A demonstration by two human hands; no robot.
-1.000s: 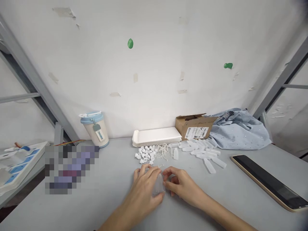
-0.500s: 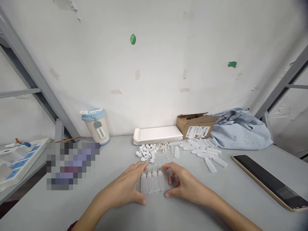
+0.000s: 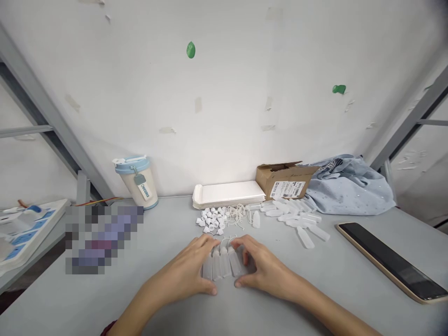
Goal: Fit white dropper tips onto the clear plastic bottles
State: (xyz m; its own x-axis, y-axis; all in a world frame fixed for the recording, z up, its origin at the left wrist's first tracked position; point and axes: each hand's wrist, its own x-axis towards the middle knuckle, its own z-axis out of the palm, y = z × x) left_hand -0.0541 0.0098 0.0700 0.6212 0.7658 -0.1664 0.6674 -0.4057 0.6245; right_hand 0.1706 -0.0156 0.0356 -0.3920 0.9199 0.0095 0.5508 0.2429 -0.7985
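Corded vials [image 3: 225, 264]: at least 4, translucent, lying side by side in a row on grey table [image 3: 196, 322], front ctr, btwn the hands; pale cords loop from neck ends, away from wearer.
L hand [image 3: 189, 271]: at L end of row, palm curved in, thumb & fingertips parted; fingertips nr the necks, thumb nr the bases. Can't tell if it presses the end vial.
R hand [image 3: 264, 271]: at R end, mirror pose, index by the cords, thumb low nr the bases; contact w/ row unclear.
Hands: apart from e/o, row in the gap.
Sleeve: dark red cuff [image 3: 108, 328] at L forearm, btm edge.
Caps: white caps [image 3: 212, 219], small heap just beyond the row.
Cords: loose cord pile [image 3: 238, 213] just R of caps.
Spare vials: loose vials [image 3: 292, 214], scattered pile to R, in front of carton [image 3: 290, 181].
Back of table: white packet stack [image 3: 229, 192] against wall [image 3: 224, 93], L of carton; pale blue cloth [image 3: 350, 189] R of it.
Far R: phone [image 3: 388, 259], dark screen up.
L side: blue-lidded cup [image 3: 140, 184] w/ tag; pixelated patch; power strip [image 3: 33, 238] at edge.
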